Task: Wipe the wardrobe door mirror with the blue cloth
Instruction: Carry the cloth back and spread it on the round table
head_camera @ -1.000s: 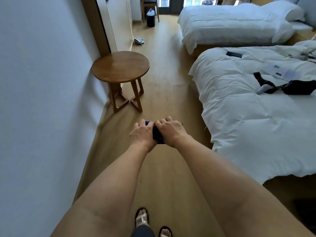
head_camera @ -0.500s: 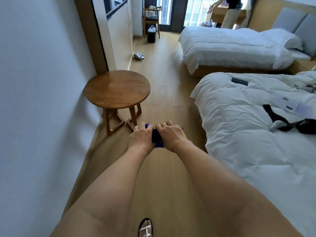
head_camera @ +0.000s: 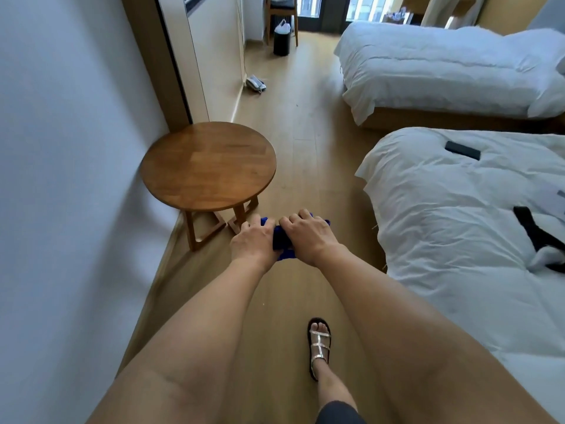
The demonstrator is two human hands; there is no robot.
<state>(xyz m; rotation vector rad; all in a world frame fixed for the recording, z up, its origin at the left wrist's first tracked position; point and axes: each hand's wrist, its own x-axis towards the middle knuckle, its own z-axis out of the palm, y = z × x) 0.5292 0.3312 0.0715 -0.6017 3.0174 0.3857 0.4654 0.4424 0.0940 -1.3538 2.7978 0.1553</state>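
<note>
Round table point(head_camera: 208, 165) now nearer, wooden floor point(head_camera: 308, 142), white beds point(head_camera: 458, 209)

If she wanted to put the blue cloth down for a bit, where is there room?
The round wooden table by the wall is bare all over its top. The nearer bed has free sheet at its foot end, left of the black strap and below the dark flat object. Both hands, left hand and right hand, grip the blue cloth.

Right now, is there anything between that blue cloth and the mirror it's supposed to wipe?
Yes. Both hands, left and right, hold the blue cloth; the round wooden table stands by the wall, before the mirror ahead on the left.
</note>
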